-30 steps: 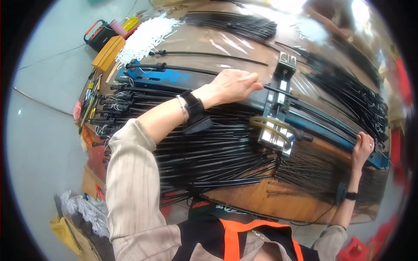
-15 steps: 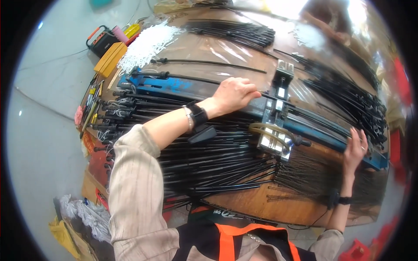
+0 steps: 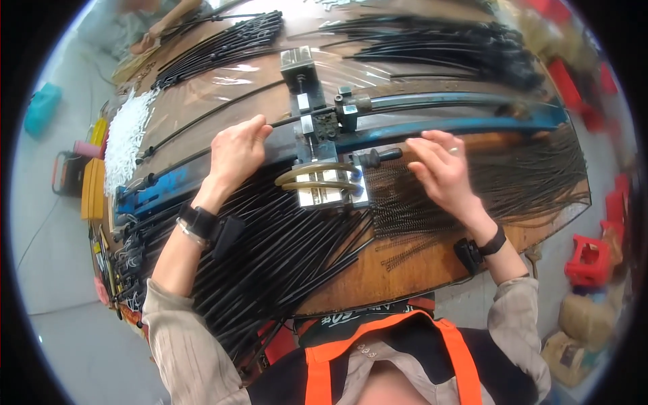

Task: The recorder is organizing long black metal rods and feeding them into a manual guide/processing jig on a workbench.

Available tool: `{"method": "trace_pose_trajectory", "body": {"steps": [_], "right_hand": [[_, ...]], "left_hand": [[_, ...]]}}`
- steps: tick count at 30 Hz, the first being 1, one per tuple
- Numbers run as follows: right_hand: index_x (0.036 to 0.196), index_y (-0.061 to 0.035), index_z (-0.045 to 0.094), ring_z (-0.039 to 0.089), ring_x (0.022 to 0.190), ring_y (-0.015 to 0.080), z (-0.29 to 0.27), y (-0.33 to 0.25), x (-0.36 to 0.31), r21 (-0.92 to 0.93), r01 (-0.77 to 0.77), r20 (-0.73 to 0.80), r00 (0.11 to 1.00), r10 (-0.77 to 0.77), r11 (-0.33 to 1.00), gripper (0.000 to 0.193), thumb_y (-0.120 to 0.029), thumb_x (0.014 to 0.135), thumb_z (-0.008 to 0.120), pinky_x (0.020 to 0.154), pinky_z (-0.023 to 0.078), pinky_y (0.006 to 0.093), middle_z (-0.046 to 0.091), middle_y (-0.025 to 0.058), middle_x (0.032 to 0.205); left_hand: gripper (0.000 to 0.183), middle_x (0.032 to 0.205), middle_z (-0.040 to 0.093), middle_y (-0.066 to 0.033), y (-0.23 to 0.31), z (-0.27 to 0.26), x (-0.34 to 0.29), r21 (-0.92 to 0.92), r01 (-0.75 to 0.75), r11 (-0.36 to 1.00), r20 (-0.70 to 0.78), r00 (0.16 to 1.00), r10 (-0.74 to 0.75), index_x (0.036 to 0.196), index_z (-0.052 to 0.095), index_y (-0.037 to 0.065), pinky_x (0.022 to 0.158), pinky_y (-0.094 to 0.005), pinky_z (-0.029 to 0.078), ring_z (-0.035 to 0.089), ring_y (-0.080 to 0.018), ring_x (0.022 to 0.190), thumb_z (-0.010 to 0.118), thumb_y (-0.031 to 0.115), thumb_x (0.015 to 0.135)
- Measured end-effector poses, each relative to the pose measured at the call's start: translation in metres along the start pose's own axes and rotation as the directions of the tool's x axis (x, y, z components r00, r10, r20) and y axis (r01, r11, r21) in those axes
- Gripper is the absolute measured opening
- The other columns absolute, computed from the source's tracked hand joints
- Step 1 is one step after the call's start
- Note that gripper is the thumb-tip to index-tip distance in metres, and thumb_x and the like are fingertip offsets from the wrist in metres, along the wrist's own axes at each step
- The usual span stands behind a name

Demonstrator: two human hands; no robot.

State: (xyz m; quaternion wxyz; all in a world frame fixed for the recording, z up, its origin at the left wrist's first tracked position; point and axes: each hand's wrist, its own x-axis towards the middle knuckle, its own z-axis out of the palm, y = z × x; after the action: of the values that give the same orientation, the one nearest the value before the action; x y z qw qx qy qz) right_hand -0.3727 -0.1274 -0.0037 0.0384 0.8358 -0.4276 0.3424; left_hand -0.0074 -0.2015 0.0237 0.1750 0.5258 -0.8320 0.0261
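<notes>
My left hand [image 3: 236, 152] is closed around a thin black rod [image 3: 287, 121], left of a metal clamping fixture [image 3: 310, 138]. The rod runs from the blue rail's [image 3: 152, 187] left end, under my fingers, into the fixture. My right hand [image 3: 442, 169] hovers with fingers apart and slightly bent, just right of the fixture's black lever handle [image 3: 388, 155]; it holds nothing. Brownish hoses [image 3: 317, 175] loop over the fixture's near end. Beyond the fixture, the blue rail [image 3: 459, 127] continues to the right.
Bundled black rods [image 3: 270, 250] lie in front of the rail on the left. Thin dark springs [image 3: 486, 182] spread at the right. More black rods [image 3: 223, 47] and a white pile of small pieces [image 3: 128, 138] occupy the far side. Another person's hand [image 3: 143, 44] shows at far left.
The view has turned to the right. My right hand has come from the rail's far right end to beside the lever handle. My left hand still grips the rod.
</notes>
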Motion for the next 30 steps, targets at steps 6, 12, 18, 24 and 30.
{"method": "trace_pose_trajectory", "body": {"steps": [6, 12, 18, 24, 30], "right_hand": [[0.108, -0.0013, 0.064, 0.062, 0.093, 0.0291, 0.027, -0.012, 0.007, 0.38, -0.13, 0.121, 0.989, 0.09, 0.916, 0.021, -0.006, 0.088, 0.066, 0.08, 0.047, 0.0365, 0.066, 0.0122, 0.095], [0.107, 0.0012, 0.062, 0.06, 0.075, 0.0314, 0.047, 0.004, 0.014, 0.502, -0.121, 0.131, 0.989, 0.062, 0.856, 0.021, -0.004, 0.087, 0.066, 0.07, 0.049, 0.0353, 0.062, 0.0153, 0.089], [0.092, -0.0041, 0.062, 0.057, 0.072, 0.0317, -0.002, -0.012, -0.014, 0.105, -0.104, 0.164, 0.983, 0.086, 0.989, 0.024, -0.016, 0.077, 0.076, 0.065, 0.047, 0.0414, 0.057, 0.0128, 0.078], [0.082, -0.0099, 0.057, 0.054, 0.076, 0.0235, -0.027, -0.09, -0.103, 0.073, 0.198, 0.439, 0.873, -0.21, 0.977, 0.026, -0.015, 0.062, 0.072, 0.066, 0.044, 0.0391, 0.054, 0.0046, 0.08], [0.087, -0.0077, 0.06, 0.056, 0.077, 0.0282, -0.003, -0.083, -0.08, 0.274, 0.102, 0.49, 0.841, -0.23, 0.956, 0.025, -0.005, 0.064, 0.065, 0.063, 0.046, 0.0395, 0.056, 0.0083, 0.083]], "left_hand": [[0.021, 0.076, 0.064, -0.0141, 0.006, 0.005, -0.005, -0.022, -0.032, 0.999, -0.067, 0.997, 0.03, 0.083, 0.055, 0.008, 0.061, -0.0469, 0.048, 0.062, -0.0373, 0.073, 0.057, 0.025, 0.095], [0.015, 0.075, 0.064, -0.0111, -0.01, 0.02, 0.008, 0.121, -0.199, 0.973, -0.231, 0.947, 0.222, 0.081, 0.054, 0.009, 0.058, -0.044, 0.048, 0.064, -0.0321, 0.069, 0.059, 0.018, 0.093], [0.009, 0.076, 0.064, -0.0109, -0.019, -0.004, 0.04, 0.281, -0.41, 0.868, -0.202, 0.859, 0.471, 0.09, 0.056, 0.008, 0.058, -0.0415, 0.05, 0.064, -0.031, 0.068, 0.058, 0.016, 0.093], [0.008, 0.088, 0.066, -0.0098, -0.098, -0.012, 0.013, 0.18, -0.306, 0.935, 0.006, 0.951, 0.31, 0.099, 0.058, 0.01, 0.065, -0.0421, 0.053, 0.066, -0.0334, 0.08, 0.056, 0.017, 0.095], [0.013, 0.108, 0.065, -0.0124, -0.131, 0.019, 0.011, 0.12, -0.211, 0.97, 0.146, 0.97, 0.193, 0.106, 0.06, 0.012, 0.073, -0.0462, 0.054, 0.063, -0.0354, 0.097, 0.057, 0.019, 0.095]]}}
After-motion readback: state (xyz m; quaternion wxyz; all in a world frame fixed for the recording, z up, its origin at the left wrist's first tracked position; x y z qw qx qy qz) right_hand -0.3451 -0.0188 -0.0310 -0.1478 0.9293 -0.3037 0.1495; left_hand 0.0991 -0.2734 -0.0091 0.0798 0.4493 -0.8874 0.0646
